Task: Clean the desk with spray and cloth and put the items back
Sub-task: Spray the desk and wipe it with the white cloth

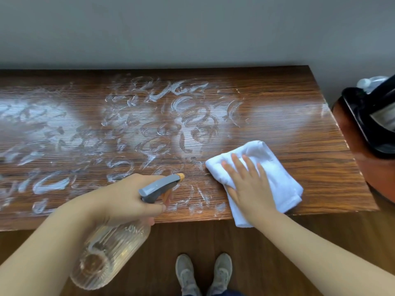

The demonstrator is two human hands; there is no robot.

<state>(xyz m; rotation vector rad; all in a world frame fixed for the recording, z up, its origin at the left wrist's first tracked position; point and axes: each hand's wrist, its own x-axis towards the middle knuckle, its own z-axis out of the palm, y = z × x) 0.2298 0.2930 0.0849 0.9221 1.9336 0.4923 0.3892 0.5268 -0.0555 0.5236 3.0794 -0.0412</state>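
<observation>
The wooden desk (299,129) runs across the view, smeared with white swirls over its left and middle parts. My left hand (128,201) grips the neck of a clear ribbed spray bottle (106,253) with a grey trigger head (159,188), held over the desk's front edge with the nozzle pointing forward and right. My right hand (248,189) presses flat, fingers straight, on a folded white cloth (275,174) lying on the right part of the desk, one corner of it hanging over the front edge.
A grey wall stands behind the desk. To the right of the desk sits a round reddish-brown surface (363,167) carrying a black object (372,120). My two grey shoes (203,274) stand on the wooden floor below.
</observation>
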